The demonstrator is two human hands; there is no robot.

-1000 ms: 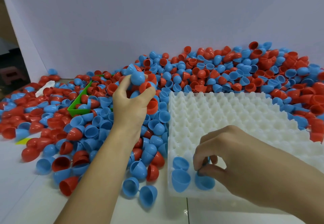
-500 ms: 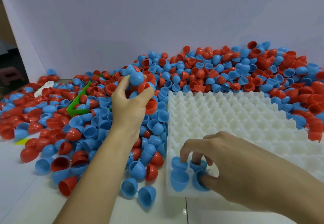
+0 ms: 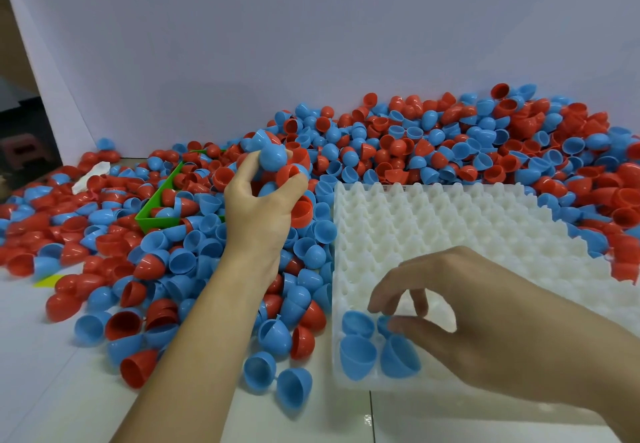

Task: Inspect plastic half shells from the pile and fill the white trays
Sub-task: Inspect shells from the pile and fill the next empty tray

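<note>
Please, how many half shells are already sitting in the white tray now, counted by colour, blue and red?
In the white tray, near corner:
Blue half shells: 4, the fourth partly hidden by the right hand
Red half shells: 0
Total: 4

Left hand (image 3: 258, 210) raised over pile of red and blue half shells (image 3: 450, 144), gripping a handful of blue shells (image 3: 273, 158) and a red one between thumb and fingers. Right hand (image 3: 485, 325) low over near-left corner of white tray (image 3: 467, 231), fingers curled loosely, thumb tip touching a blue shell in the second row. 4 blue shells in tray (image 3: 358, 356), 2 by 2, open side up, rest of the pockets bare. Green bin (image 3: 156, 217) half buried in pile to the left. White wall (image 3: 311, 61) behind. Loose shells spilled on white table (image 3: 52, 390) near left forearm.
</note>
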